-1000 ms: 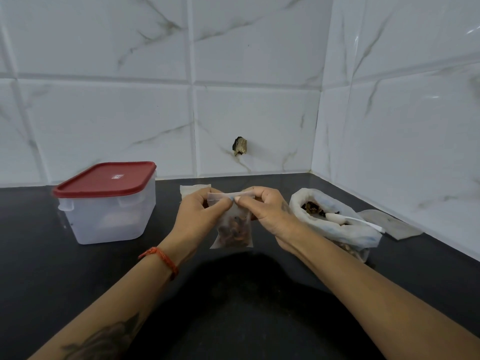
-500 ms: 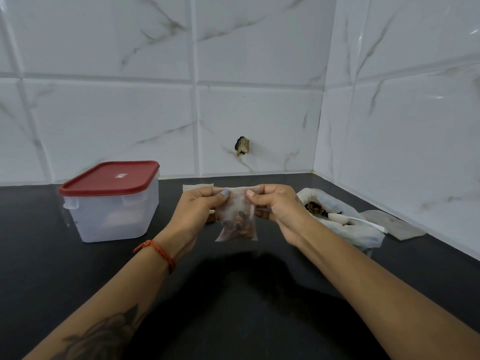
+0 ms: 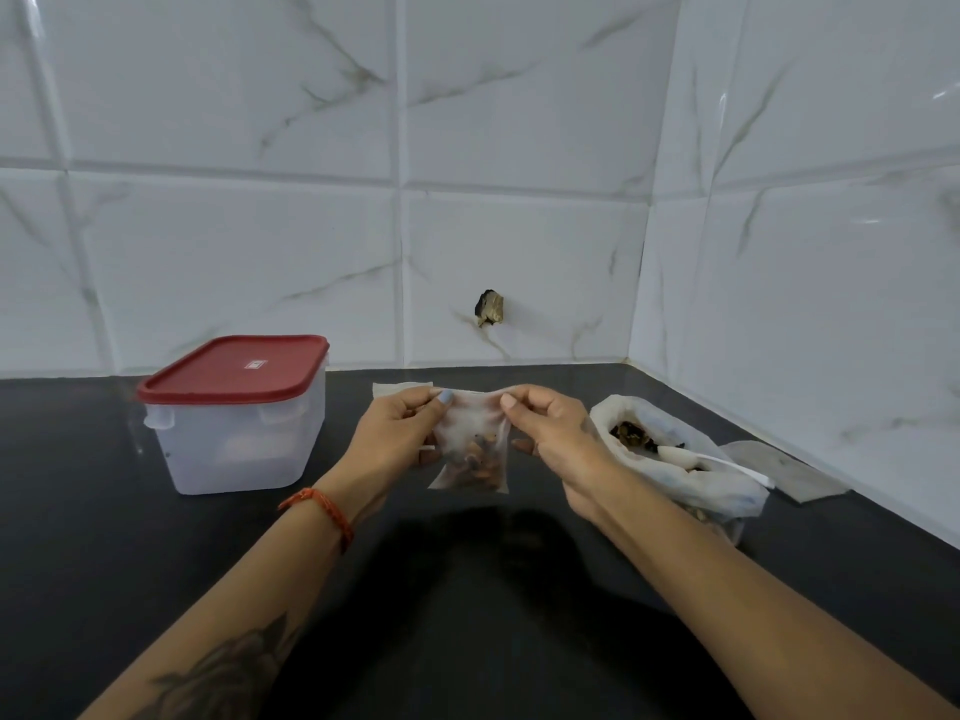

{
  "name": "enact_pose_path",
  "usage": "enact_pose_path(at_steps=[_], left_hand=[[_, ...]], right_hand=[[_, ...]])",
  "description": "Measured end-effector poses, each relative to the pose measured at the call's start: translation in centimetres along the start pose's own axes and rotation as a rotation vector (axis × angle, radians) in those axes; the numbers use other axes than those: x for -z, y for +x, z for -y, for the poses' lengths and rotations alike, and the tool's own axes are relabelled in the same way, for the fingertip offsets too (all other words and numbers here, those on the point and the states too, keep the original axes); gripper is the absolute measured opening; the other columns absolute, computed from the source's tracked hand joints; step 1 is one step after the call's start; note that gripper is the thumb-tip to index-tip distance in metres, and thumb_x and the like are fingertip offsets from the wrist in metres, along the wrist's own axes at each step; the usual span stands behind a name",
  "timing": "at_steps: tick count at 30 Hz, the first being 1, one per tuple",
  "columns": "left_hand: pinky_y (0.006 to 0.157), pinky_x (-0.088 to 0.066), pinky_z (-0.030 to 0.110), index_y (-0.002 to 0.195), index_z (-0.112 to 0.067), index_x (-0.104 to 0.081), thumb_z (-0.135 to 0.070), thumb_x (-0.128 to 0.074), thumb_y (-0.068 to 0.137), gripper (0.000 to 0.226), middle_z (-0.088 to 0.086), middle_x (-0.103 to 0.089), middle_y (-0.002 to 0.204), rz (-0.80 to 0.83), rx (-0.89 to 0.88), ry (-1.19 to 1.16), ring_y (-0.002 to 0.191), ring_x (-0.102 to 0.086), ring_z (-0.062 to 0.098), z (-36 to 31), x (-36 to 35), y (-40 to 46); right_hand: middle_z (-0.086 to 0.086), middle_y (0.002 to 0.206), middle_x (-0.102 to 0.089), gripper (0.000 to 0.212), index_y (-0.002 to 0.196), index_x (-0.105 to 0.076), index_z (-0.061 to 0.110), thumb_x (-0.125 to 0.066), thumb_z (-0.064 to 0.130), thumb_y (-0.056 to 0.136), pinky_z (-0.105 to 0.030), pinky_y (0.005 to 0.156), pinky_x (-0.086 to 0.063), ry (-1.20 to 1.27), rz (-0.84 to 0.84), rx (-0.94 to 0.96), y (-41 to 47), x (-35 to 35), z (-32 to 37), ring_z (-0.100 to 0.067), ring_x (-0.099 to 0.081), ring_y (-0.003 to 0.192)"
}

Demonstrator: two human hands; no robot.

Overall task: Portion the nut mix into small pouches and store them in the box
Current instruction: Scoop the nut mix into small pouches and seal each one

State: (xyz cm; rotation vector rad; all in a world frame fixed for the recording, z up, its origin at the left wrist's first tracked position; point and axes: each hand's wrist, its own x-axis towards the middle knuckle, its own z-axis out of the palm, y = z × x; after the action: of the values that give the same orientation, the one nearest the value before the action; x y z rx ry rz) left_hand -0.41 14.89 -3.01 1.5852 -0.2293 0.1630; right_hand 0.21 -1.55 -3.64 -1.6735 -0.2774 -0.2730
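Observation:
A small clear pouch (image 3: pixel 472 449) with nuts at its bottom hangs above the black counter, in the middle of the view. My left hand (image 3: pixel 395 433) pinches its top left corner and my right hand (image 3: pixel 556 433) pinches its top right corner. The top edge is stretched between them. To the right lies the big plastic bag of nut mix (image 3: pixel 675 459), open, with a white spoon (image 3: pixel 722 459) resting in it. At the left stands the translucent box (image 3: pixel 234 433), its red lid (image 3: pixel 234 366) closed.
An empty pouch (image 3: pixel 400 388) lies on the counter behind my left hand. Another flat pouch (image 3: pixel 784 470) lies right of the nut bag, near the tiled side wall. Tiled walls close off the back and right. A dark hole (image 3: pixel 488 307) marks the back wall.
Both hands slid apart along the pouch's top edge, from pinching near its middle to holding its two corners. The pouch sits slightly higher and farther from me.

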Motion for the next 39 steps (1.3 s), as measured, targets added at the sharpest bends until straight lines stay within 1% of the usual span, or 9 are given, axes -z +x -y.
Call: enact_pose_path(at_steps=[5, 10, 15, 20, 22, 26, 31, 33, 39], left_hand=[[0.061, -0.055, 0.032, 0.089, -0.014, -0.063, -0.021, -0.069, 0.084, 0.011, 0.009, -0.071, 0.079, -0.194, -0.1, 0.042, 0.072, -0.069, 0.023, 0.3, 1.1, 1.0], [0.055, -0.053, 0.03, 0.086, -0.017, -0.054, -0.021, -0.073, 0.081, 0.021, 0.007, -0.068, 0.076, -0.356, -0.132, -0.049, 0.07, -0.067, 0.02, 0.8, 2.3, 1.7], [0.062, -0.052, 0.028, 0.104, -0.012, -0.057, -0.008, -0.068, 0.085, 0.023, 0.006, -0.067, 0.09, -0.386, -0.061, 0.016, 0.083, -0.066, 0.02, 2.5, 3.6, 3.0], [0.093, -0.052, 0.039, 0.121, -0.008, -0.061, -0.002, -0.071, 0.078, 0.044, 0.008, -0.063, 0.117, -0.337, 0.081, 0.321, 0.105, -0.06, 0.024, 4.7, 4.2, 3.9], [0.101, -0.046, 0.038, 0.127, -0.006, -0.057, -0.003, -0.07, 0.079, 0.05, 0.009, -0.059, 0.127, -0.317, 0.078, 0.384, 0.113, -0.057, 0.025, 5.0, 4.3, 3.7], [0.105, -0.037, 0.032, 0.133, -0.005, -0.051, -0.014, -0.065, 0.087, 0.049, 0.009, -0.053, 0.136, -0.291, 0.042, 0.569, 0.125, -0.049, 0.024, 4.9, 4.1, 3.2], [0.104, -0.041, 0.036, 0.132, -0.004, -0.052, -0.016, -0.064, 0.087, 0.048, 0.013, -0.052, 0.136, -0.271, -0.028, 0.71, 0.114, -0.056, 0.026, 4.5, 4.0, 3.0], [0.107, -0.034, 0.034, 0.133, -0.003, -0.051, -0.015, -0.061, 0.09, 0.045, 0.014, -0.043, 0.143, -0.269, -0.099, 0.806, 0.124, -0.048, 0.027, 4.2, 3.9, 2.7], [0.118, -0.014, 0.04, 0.148, -0.017, -0.026, -0.029, -0.026, 0.103, 0.046, 0.004, -0.017, 0.158, 0.06, -0.086, 1.126, 0.146, -0.014, 0.022, 3.8, 3.3, 1.6]], right_hand=[[-0.006, 0.093, -0.07, 0.015, 0.09, -0.07, 0.014, -0.055, 0.015, 0.094, -0.034, 0.078, -0.058, 0.076, -0.058, -0.018, 0.6, -1.6, 0.6, -0.021, -0.067, 0.095], [-0.005, 0.085, -0.072, 0.019, 0.077, -0.07, 0.024, -0.06, 0.017, 0.092, -0.04, 0.073, -0.06, -0.003, -0.167, -0.048, 3.1, -4.4, 0.4, -0.025, -0.07, 0.086], [-0.004, 0.084, -0.071, 0.016, 0.075, -0.068, 0.021, -0.064, 0.015, 0.089, -0.041, 0.073, -0.06, -0.011, -0.217, -0.175, 5.6, -6.5, -1.0, -0.026, -0.07, 0.084], [-0.006, 0.088, -0.065, 0.002, 0.09, -0.062, 0.011, -0.064, 0.011, 0.088, -0.032, 0.067, -0.059, -0.061, -0.22, -0.241, 6.0, -7.6, -2.4, -0.016, -0.065, 0.069], [-0.003, 0.085, -0.064, 0.011, 0.099, -0.063, 0.008, -0.061, 0.016, 0.091, -0.03, 0.07, -0.058, -0.084, -0.201, -0.25, 6.0, -7.7, -2.8, -0.013, -0.063, 0.064], [-0.005, 0.092, -0.069, 0.02, 0.102, -0.066, 0.01, -0.056, 0.025, 0.093, -0.035, 0.081, -0.058, -0.109, -0.119, -0.274, 5.3, -7.6, -3.0, -0.02, -0.069, 0.082], [-0.004, 0.114, -0.064, 0.035, 0.115, -0.062, 0.011, -0.063, 0.029, 0.085, -0.032, 0.092, -0.048, -0.657, -0.029, -0.026, 3.6, -6.7, -2.3, -0.022, -0.06, 0.105], [-0.007, 0.118, -0.062, 0.034, 0.115, -0.062, 0.01, -0.061, 0.029, 0.087, -0.031, 0.091, -0.045, -0.797, 0.015, 0.101, 3.1, -6.5, -2.0, -0.024, -0.058, 0.107], [-0.014, 0.14, -0.048, 0.04, 0.133, -0.048, 0.006, -0.041, 0.014, 0.094, -0.038, 0.105, -0.038, -0.985, 0.326, 0.286, 2.8, -7.2, -2.5, -0.031, -0.046, 0.126]])
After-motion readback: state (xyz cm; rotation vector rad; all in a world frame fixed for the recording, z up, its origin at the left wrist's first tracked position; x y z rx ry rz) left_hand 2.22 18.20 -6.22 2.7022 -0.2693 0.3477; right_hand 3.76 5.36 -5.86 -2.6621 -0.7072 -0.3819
